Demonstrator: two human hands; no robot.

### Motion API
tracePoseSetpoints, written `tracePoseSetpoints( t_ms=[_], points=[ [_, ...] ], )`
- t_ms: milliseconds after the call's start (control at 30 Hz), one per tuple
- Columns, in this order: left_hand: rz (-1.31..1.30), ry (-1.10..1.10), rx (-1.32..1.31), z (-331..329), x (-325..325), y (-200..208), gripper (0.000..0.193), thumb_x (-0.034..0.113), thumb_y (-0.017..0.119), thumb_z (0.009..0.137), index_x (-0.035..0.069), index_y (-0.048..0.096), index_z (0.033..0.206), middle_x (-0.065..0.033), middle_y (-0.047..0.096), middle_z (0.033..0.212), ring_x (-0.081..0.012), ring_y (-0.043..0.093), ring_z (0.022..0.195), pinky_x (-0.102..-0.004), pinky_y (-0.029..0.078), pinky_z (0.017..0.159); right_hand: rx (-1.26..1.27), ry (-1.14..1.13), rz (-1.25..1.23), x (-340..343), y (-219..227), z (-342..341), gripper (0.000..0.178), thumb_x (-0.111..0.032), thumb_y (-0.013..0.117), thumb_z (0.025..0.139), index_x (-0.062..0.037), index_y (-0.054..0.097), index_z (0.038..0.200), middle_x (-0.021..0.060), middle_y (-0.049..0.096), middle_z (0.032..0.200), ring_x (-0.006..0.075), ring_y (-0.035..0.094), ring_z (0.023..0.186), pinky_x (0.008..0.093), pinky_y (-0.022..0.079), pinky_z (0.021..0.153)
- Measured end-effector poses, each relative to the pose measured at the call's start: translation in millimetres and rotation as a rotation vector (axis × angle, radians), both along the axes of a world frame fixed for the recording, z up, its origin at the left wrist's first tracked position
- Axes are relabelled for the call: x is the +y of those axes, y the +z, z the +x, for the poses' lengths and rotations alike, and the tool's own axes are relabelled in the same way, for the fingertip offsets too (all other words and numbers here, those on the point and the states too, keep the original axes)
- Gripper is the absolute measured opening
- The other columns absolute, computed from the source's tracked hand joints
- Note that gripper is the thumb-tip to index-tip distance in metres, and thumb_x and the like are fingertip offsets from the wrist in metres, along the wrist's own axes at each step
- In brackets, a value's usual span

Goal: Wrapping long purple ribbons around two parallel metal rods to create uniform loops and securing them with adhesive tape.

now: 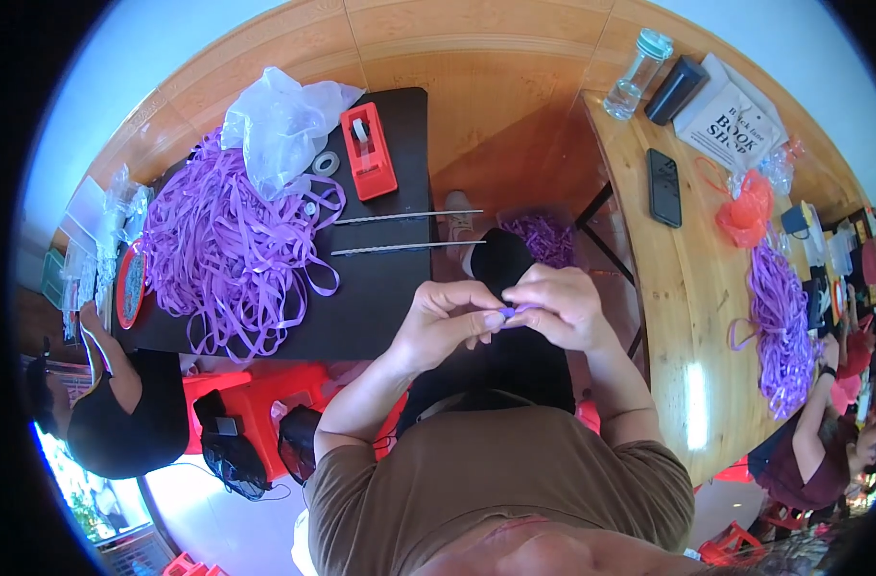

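Note:
A short piece of purple ribbon (519,310) is pinched between my two hands in front of my body. My left hand (448,324) grips its left end between thumb and forefinger, and my right hand (565,305) closes on the right end, fingertips almost meeting. Part of the ribbon is covered by the fingers. To the left, a big tangled heap of purple ribbon (232,245) spreads over the dark table (380,317). Two thin rods (409,217) lie at that table's right edge, parallel to each other. Below the hands, near the floor, is a pile of purple ribbon pieces (544,240).
On the dark table are a red tape dispenser (366,154), a tape roll (326,164) and a plastic bag (283,120). The wooden table (683,288) at right bears a phone (664,187), a bottle (639,77) and more purple ribbon (781,317). People sit at both sides.

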State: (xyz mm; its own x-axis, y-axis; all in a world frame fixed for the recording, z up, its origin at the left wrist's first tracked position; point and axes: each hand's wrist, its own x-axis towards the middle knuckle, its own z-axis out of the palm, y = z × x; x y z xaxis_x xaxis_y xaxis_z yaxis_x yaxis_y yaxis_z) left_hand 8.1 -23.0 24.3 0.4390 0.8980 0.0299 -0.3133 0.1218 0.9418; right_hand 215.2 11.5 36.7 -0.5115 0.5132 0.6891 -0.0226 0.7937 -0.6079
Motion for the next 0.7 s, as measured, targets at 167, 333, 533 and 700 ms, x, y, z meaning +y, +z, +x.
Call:
tracePoseSetpoints(
  t_ms=[167, 333, 533, 700],
  points=[
    [-0.200, -0.052, -0.057, -3.5, 9.2, -4.5, 0.013, 0.002, 0.066, 0.083, -0.002, 0.067, 0.096, -0.0072, 0.066, 0.078, -0.0095, 0.060, 0.062, -0.0199, 0.047, 0.053, -0.123, -0.136, -0.079, 2.5, -6.8, 15.6, 0.034, 0.000, 0.075, 0.065, -0.0042, 0.063, 0.096, 0.0075, 0.058, 0.071, 0.0232, 0.058, 0.056, 0.0309, 0.043, 0.048],
    [-0.379, -0.163, -0.130, 3.8, 0.7, -14.0, 0.027, 0.006, 0.063, 0.087, -0.003, 0.059, 0.112, -0.0080, 0.066, 0.076, -0.0129, 0.064, 0.059, -0.0195, 0.047, 0.047, -0.165, -0.173, 0.192, 6.7, -9.9, 16.4, 0.029, 0.003, 0.072, 0.061, -0.0021, 0.065, 0.089, 0.0086, 0.060, 0.075, 0.0213, 0.060, 0.059, 0.0302, 0.045, 0.050],
    [-0.372, -0.271, -0.089, 6.9, -2.5, -14.5, 0.022, 0.008, 0.064, 0.087, -0.002, 0.064, 0.107, -0.0092, 0.066, 0.074, -0.0130, 0.063, 0.059, -0.0204, 0.047, 0.047, -0.370, -0.385, 0.329, 1.9, -7.7, 9.6, 0.028, -0.002, 0.070, 0.063, -0.0052, 0.066, 0.091, 0.0063, 0.062, 0.086, 0.0217, 0.062, 0.070, 0.0325, 0.043, 0.056],
    [-0.224, -0.185, -0.130, 4.2, 0.5, 18.4, 0.019, 0.005, 0.067, 0.083, -0.001, 0.067, 0.102, -0.0120, 0.069, 0.083, -0.0158, 0.066, 0.071, -0.0238, 0.051, 0.062, -0.240, -0.448, 0.168, 12.6, -54.3, 14.9, 0.025, -0.005, 0.068, 0.071, -0.0057, 0.066, 0.096, 0.0070, 0.064, 0.093, 0.0244, 0.062, 0.080, 0.0339, 0.043, 0.062]
  ],
)
